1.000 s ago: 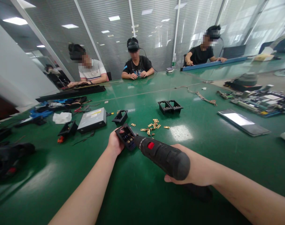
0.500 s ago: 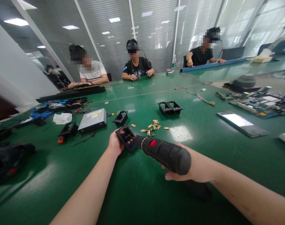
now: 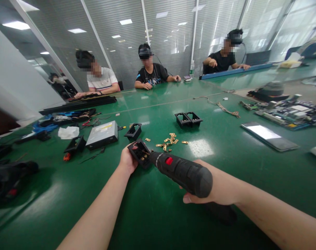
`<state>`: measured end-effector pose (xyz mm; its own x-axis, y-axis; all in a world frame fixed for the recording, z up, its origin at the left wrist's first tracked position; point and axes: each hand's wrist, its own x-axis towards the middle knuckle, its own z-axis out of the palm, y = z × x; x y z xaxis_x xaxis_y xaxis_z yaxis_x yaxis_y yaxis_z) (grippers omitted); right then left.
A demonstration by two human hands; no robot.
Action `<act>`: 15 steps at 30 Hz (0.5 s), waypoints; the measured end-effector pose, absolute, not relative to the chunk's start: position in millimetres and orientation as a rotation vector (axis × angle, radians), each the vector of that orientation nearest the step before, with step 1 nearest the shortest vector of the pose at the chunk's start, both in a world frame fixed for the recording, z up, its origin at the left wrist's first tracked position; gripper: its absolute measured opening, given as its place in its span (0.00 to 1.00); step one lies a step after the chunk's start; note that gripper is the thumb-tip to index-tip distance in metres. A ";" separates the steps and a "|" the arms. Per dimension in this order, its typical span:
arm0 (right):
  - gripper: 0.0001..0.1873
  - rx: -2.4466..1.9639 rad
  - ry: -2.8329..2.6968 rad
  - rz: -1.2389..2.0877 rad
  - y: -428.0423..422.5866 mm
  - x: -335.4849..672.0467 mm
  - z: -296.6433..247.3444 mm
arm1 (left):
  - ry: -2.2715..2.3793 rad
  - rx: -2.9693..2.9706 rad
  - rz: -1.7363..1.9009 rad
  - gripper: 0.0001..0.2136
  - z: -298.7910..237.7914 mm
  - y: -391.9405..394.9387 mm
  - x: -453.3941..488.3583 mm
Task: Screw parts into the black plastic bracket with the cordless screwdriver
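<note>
My left hand (image 3: 128,159) is closed around the left side of a black plastic frame (image 3: 139,152), tilted so its open inside faces me. Brass-coloured pieces show inside it. My right hand (image 3: 203,192) grips a black cordless screwdriver (image 3: 182,172) with a red switch. The tool points left, and its tip reaches into the frame; the exact contact point is too small to make out. Just beyond the frame lies a loose pile of small brass plates (image 3: 170,140). One more black frame (image 3: 133,131) stands behind my left hand, and a joined pair of frames (image 3: 188,119) sits farther back.
On the left are a silver disc drive (image 3: 102,133), a crumpled tissue (image 3: 68,132), another black frame (image 3: 75,144) and a dark tool (image 3: 12,180). A phone (image 3: 269,136) and circuit boards (image 3: 290,113) lie right. Three people sit across the green table (image 3: 158,215).
My hands, the frame and the screwdriver stay almost where they were. Across the table, the middle person's arm has stretched out to the right, and the person at right has raised a hand.
</note>
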<state>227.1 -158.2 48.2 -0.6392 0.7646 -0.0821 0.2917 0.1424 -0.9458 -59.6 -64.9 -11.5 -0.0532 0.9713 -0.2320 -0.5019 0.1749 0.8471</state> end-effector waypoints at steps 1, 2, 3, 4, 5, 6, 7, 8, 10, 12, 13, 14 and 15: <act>0.17 -1.024 -2.013 1.485 -158.6 226.9 49.0 | 0.988 0.622 1.330 0.13 -11.5 -64.9 -59.5; 0.17 -1.035 -2.019 1.468 -159.0 226.8 49.9 | 0.987 0.623 1.331 0.13 -11.2 -65.1 -59.3; 0.17 -1.041 -2.026 1.457 -159.4 226.5 50.8 | 0.988 0.625 1.336 0.13 -10.8 -65.3 -58.9; 0.17 -1.046 -2.028 1.455 -159.7 226.2 51.6 | 0.987 0.626 1.342 0.13 -10.4 -65.6 -58.5; 0.17 -1.055 -2.025 1.459 -160.1 225.9 52.4 | 0.986 0.626 1.348 0.13 -10.0 -65.8 -58.0; 0.18 -1.067 -2.017 1.464 -160.4 225.4 53.1 | 0.984 0.622 1.350 0.13 -9.6 -66.0 -57.7; 0.19 -1.077 -2.006 1.475 -160.7 224.9 53.9 | 0.980 0.613 1.349 0.13 -9.4 -66.0 -57.6; 0.19 -1.079 -1.994 1.492 -161.1 224.4 54.6 | 0.977 0.602 1.345 0.13 -9.4 -65.9 -57.7; 0.18 -1.064 -1.975 1.537 -161.6 223.6 56.0 | 0.974 0.582 1.339 0.13 -9.8 -65.5 -58.5; 0.15 -1.057 -1.970 1.566 -162.1 223.2 57.2 | 0.979 0.582 1.336 0.13 -10.6 -65.0 -59.4; 0.15 -1.068 -1.968 1.571 -162.3 223.1 57.7 | 0.984 0.589 1.336 0.13 -11.0 -64.9 -59.8; 0.16 -1.083 -1.966 1.572 -162.5 223.1 58.2 | 0.990 0.597 1.339 0.13 -11.2 -64.9 -60.0; 0.16 -1.094 -1.966 1.572 -162.6 223.1 58.6 | 0.996 0.604 1.342 0.13 -11.2 -65.0 -60.0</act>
<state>223.1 -162.6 58.6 -0.6165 0.7705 -0.1619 0.3274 0.0639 -0.9427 -60.0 -65.0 -11.2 -0.0661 0.9687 -0.2391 -0.5093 0.1733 0.8430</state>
